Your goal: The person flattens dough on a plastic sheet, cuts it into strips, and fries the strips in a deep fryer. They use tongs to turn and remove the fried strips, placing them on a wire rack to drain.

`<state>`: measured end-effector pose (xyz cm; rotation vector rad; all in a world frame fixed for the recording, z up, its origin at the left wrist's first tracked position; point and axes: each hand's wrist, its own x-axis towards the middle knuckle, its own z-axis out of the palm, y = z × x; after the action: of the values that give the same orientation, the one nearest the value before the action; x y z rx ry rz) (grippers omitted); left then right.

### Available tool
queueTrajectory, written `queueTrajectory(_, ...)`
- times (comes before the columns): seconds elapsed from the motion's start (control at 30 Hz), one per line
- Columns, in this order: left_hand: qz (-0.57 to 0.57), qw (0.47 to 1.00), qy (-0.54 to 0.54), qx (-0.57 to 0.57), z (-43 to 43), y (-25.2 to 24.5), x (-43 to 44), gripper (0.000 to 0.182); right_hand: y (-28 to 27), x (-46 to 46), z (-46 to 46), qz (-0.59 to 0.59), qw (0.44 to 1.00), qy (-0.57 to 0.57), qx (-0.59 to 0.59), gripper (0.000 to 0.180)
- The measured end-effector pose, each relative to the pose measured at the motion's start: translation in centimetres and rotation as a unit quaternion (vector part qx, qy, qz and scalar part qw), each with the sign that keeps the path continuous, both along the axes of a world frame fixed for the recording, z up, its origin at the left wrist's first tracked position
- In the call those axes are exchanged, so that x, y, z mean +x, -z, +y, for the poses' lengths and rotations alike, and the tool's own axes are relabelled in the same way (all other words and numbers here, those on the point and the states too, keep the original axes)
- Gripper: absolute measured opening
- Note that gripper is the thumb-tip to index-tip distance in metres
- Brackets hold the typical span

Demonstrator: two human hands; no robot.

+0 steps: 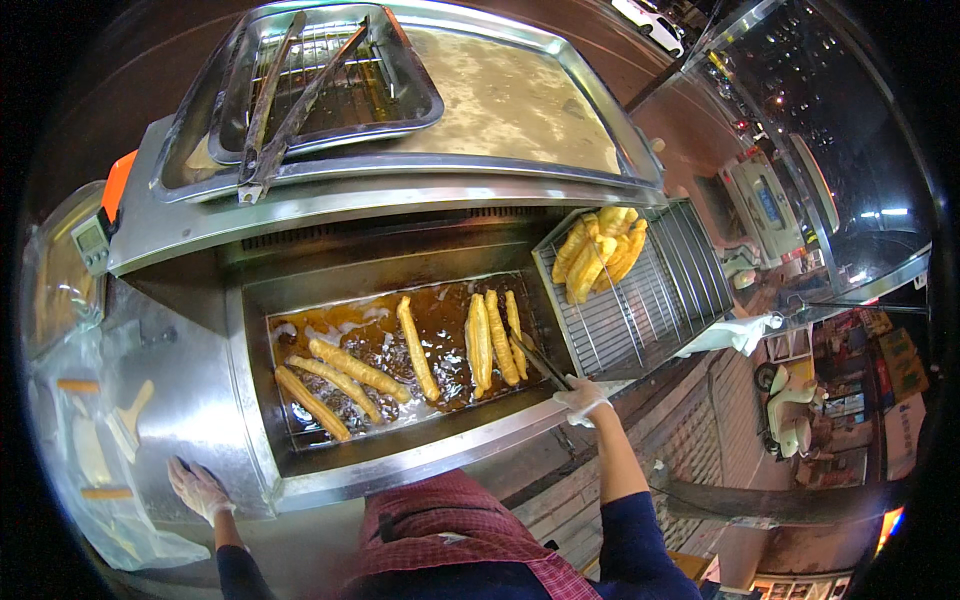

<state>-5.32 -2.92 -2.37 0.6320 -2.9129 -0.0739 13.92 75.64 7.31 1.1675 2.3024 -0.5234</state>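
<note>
My right hand (583,397), in a clear plastic glove, grips a pair of long dark chopsticks (551,366). Their tips reach the rightmost fried dough sticks (514,319) in the fryer vat (405,457). Hot brown oil (442,322) fills the vat, and several golden dough sticks float there: a lone one (416,349) near the middle, others slanting at the left (360,367). My left hand (196,486), gloved too, lies flat on the stainless steel counter (176,375) left of the vat, holding nothing.
Right of the vat, a wire draining rack (660,300) carries a pile of fried dough sticks (600,251). Metal tongs (262,150) lie across a small tray (412,124) on the large rimmed tray (517,90) behind. A digital timer (91,241) and plastic sheeting (142,544) are at left.
</note>
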Motion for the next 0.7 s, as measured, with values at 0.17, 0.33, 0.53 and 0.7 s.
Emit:
queueTrajectory(0.17,0.009,1.0,0.014,-0.009,-1.4,1.1,0.2,0.051,-1.0,1.6,0.4,0.032,0.999,0.005,0.02,0.077)
queueTrajectory(0.33,0.002,1.0,0.012,0.005,-1.2,0.9,0.3,0.052,-2.0,0.4,-2.7,0.104,0.993,0.019,-0.054,0.085)
queueTrajectory(0.53,0.022,0.999,0.024,-0.004,-2.4,2.0,0.5,0.052,-3.0,-2.0,-7.9,0.006,0.998,-0.026,-0.064,0.09)
queueTrajectory(0.7,-0.005,1.0,0.001,0.013,-0.9,0.8,0.0,0.052,-4.2,-5.1,-13.6,-0.105,0.988,-0.109,-0.017,0.088)
